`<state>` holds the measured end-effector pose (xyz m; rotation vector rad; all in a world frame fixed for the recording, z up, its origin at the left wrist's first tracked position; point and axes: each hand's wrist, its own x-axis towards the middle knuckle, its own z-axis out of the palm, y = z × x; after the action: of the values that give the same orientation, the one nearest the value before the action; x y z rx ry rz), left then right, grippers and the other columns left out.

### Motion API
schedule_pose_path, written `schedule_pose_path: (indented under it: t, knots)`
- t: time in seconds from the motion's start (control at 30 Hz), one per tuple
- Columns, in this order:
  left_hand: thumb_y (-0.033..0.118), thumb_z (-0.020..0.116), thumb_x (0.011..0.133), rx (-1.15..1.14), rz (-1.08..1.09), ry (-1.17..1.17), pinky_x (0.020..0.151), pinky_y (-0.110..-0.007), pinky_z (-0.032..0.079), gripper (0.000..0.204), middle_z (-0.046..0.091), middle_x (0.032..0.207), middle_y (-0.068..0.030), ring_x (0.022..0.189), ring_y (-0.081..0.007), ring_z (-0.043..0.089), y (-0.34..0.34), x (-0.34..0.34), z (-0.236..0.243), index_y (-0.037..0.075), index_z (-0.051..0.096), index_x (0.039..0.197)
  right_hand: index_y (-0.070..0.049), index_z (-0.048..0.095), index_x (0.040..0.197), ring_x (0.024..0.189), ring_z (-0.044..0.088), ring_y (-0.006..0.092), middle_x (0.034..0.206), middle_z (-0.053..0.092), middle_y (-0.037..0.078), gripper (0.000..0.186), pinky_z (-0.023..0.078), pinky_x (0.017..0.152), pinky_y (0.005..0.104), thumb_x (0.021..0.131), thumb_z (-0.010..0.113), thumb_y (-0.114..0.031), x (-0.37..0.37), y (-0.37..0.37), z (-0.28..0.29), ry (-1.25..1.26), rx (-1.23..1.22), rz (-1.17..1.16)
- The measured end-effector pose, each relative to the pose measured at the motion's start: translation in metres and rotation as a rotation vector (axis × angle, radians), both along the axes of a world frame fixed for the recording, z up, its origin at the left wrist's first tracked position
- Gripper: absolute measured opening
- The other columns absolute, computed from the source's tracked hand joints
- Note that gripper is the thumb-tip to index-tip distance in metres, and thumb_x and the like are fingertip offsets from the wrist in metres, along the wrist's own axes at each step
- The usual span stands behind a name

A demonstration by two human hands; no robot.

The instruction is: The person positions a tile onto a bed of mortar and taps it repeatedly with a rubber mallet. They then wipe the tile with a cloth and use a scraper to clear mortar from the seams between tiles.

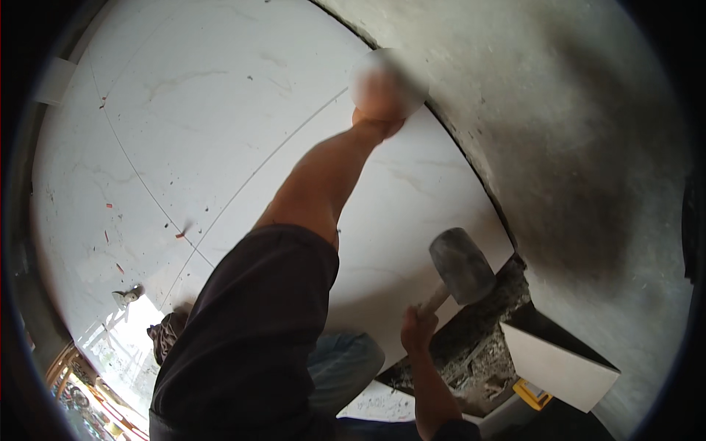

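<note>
My right hand (419, 328) is closed round the pale handle of a rubber mallet (462, 266). Its dark, barrel-shaped head is over the lower right part of a large white floor tile (412, 198). My left arm, in a dark sleeve, stretches far across the tiles, and my left hand (384, 92) is at the far edge by the wall. That hand is blurred over, so its fingers and anything under them cannot be made out. Beside the mallet, the tile ends at a strip of rough, broken mortar (478, 353).
A grey cement wall (559, 147) runs along the right. A cut tile piece (559, 364) leans near it, with a yellow object (532, 395) beneath. Red bits and crumbs dot the tiles on the left, near a small metal piece (128, 295). My knee (346, 367) is below.
</note>
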<state>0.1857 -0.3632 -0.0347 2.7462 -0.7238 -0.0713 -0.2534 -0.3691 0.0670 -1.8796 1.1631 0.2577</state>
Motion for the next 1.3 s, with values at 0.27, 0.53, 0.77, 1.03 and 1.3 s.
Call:
schedule_pose_path:
  t: [0.27,0.53,0.77,1.03,1.3]
  knots:
    - [0.036,0.036,0.095,-0.016,0.013,-0.030,0.119,-0.047,0.007,0.062,0.019,0.156,-0.0152,0.146,-0.0307,0.011,0.005,0.002,0.000,0.002,0.027,0.146,0.007,0.049,0.059,0.048,0.051,0.0151,0.047,0.046,0.010,0.033,0.039,0.048,0.0380,0.081,0.058,-0.017,0.043,0.012,-0.015,-0.091,-0.051,0.013]
    - [0.037,0.038,0.095,-0.031,0.015,-0.038,0.119,-0.046,0.007,0.063,0.019,0.156,-0.0151,0.146,-0.0307,0.009,-0.005,0.012,0.009,0.004,0.027,0.147,0.008,0.049,0.060,0.049,0.056,0.0192,0.048,0.049,0.014,0.036,0.042,0.051,0.0384,0.082,0.057,-0.019,0.043,0.002,-0.032,-0.064,-0.078,0.064]
    - [0.038,0.036,0.094,-0.024,0.014,0.008,0.118,-0.046,0.005,0.064,0.017,0.157,-0.0164,0.147,-0.0311,0.008,0.002,-0.006,-0.002,0.005,0.028,0.148,0.007,0.054,0.062,0.054,0.058,0.0219,0.054,0.056,0.014,0.035,0.046,0.056,0.0418,0.083,0.057,-0.021,0.030,0.010,-0.026,0.227,-0.128,0.335]
    - [0.039,0.038,0.093,-0.020,0.040,-0.028,0.119,-0.045,0.006,0.063,0.017,0.156,-0.0188,0.146,-0.0323,0.008,0.009,0.001,-0.003,0.008,0.029,0.148,0.009,0.055,0.066,0.057,0.062,0.0364,0.056,0.056,0.023,0.032,0.044,0.056,0.0445,0.082,0.057,-0.019,0.047,0.018,0.013,0.099,-0.017,0.174]
    - [0.040,0.038,0.093,-0.022,0.052,0.012,0.118,-0.047,0.004,0.064,0.015,0.155,-0.0237,0.146,-0.0347,0.006,0.010,-0.002,0.001,0.009,0.029,0.148,0.008,0.052,0.066,0.061,0.061,0.0438,0.059,0.055,0.027,0.031,0.043,0.056,0.0466,0.083,0.056,-0.017,0.033,0.022,0.001,0.048,0.006,0.171]
